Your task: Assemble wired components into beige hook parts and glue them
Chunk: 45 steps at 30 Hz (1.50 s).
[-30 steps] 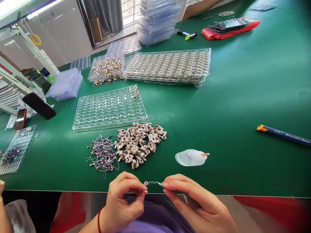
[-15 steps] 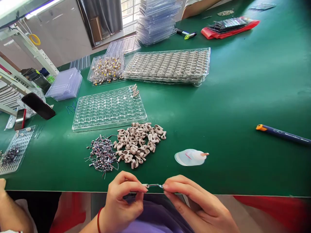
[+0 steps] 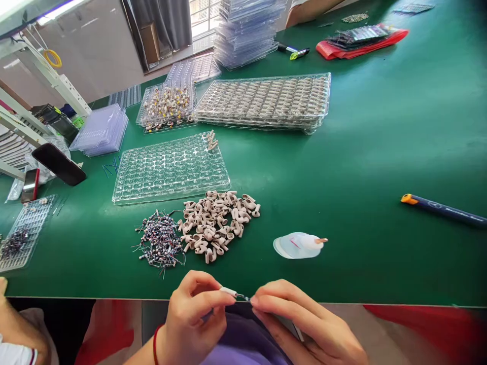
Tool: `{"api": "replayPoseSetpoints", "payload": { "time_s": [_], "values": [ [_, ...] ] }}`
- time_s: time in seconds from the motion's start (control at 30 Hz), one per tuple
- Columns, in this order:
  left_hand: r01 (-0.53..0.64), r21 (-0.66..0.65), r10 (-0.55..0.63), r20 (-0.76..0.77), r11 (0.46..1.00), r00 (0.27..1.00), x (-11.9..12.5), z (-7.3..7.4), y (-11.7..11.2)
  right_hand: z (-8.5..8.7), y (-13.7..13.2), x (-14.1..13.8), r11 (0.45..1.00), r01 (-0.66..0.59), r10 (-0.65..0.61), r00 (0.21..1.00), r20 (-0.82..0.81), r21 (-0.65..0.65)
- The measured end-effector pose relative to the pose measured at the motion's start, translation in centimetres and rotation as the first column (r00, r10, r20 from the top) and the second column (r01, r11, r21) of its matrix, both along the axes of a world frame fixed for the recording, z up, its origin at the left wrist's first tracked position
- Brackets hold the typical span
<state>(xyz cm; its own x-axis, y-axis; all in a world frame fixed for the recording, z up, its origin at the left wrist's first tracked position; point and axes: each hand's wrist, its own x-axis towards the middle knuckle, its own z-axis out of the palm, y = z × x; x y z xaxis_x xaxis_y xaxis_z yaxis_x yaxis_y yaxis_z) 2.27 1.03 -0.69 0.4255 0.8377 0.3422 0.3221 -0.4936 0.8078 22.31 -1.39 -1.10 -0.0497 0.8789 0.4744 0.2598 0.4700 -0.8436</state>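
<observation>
My left hand (image 3: 198, 309) pinches a beige earbud shell (image 3: 228, 291) by thumb and forefinger at the table's front edge. From the shell's end runs a thin wired part (image 3: 242, 297), its other end between the fingertips of my right hand (image 3: 300, 314). How far it sits inside the shell I cannot tell. Just beyond my hands lie a pile of beige earbud shells (image 3: 218, 223) and, left of it, a heap of small wired parts (image 3: 160, 241). A squeeze bottle (image 3: 299, 246) with a brownish tip lies to the right.
A clear compartment tray (image 3: 171, 170) holds a few shells in one corner. Behind stand filled trays (image 3: 262, 101), a tray of small parts (image 3: 167, 109) and a tall stack of clear trays (image 3: 245, 35). A dark pen-like tool (image 3: 445, 209) lies right. Another person's arm (image 3: 23, 329) is at lower left.
The shell in my left hand has tilted and more of it shows. My right hand has come slightly closer, with less of the wire visible between the hands.
</observation>
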Motion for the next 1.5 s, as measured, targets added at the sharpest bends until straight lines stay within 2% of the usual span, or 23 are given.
{"api": "replayPoseSetpoints", "payload": {
  "time_s": [0.2, 0.33, 0.43, 0.57, 0.83, 0.93, 1.1, 1.27, 1.37, 1.5],
  "values": [
    [0.025, 0.017, -0.025, -0.021, 1.000, 0.999, 0.1, 0.3, -0.1, -0.6, -0.1, -0.2, 0.999, -0.027, 0.028, 1.000, 0.011, -0.036],
    [0.014, -0.015, -0.013, 0.030, 1.000, 0.999, 0.3, 0.6, -0.1, -0.9, -0.2, -0.2, 0.997, -0.039, 0.037, 0.999, -0.024, -0.070],
    [-0.013, -0.145, 0.031, 0.123, 0.989, 0.992, 0.5, 0.4, -0.2, -0.9, -0.1, -0.1, 0.992, -0.040, 0.034, 0.998, -0.052, -0.118],
    [-0.001, -0.380, 0.105, 0.254, 0.925, 0.962, 0.7, -0.1, -0.5, -1.1, -0.2, -0.2, 0.984, -0.015, 0.000, 0.997, -0.082, -0.177],
    [0.035, -0.531, 0.167, 0.327, 0.847, 0.930, 0.8, 0.0, -0.6, -1.5, -0.3, -0.2, 0.983, 0.049, -0.056, 0.998, -0.035, -0.178],
    [0.032, -0.522, 0.171, 0.336, 0.853, 0.926, 0.8, 0.0, -0.6, -1.3, -0.3, -0.4, 0.983, 0.071, -0.075, 0.997, -0.022, -0.170],
    [0.014, -0.421, 0.124, 0.299, 0.907, 0.946, 0.8, -0.2, -0.8, -1.2, -0.3, -0.9, 0.978, 0.092, -0.097, 0.995, -0.023, -0.185],
    [-0.006, -0.346, 0.098, 0.248, 0.938, 0.964, 0.7, -0.2, -0.8, -1.5, -0.4, -1.1, 0.983, 0.117, -0.115, 0.993, 0.020, -0.139],
    [-0.010, -0.338, 0.098, 0.245, 0.941, 0.964, 0.8, 0.0, -0.8, -1.5, -0.3, -1.0, 0.985, 0.105, -0.099, 0.994, 0.047, -0.141],
    [0.007, -0.393, 0.116, 0.286, 0.919, 0.951, 1.0, 0.1, -0.8, -1.3, -0.4, -0.8, 0.986, 0.066, -0.058, 0.997, 0.055, -0.151]
  ]
}}
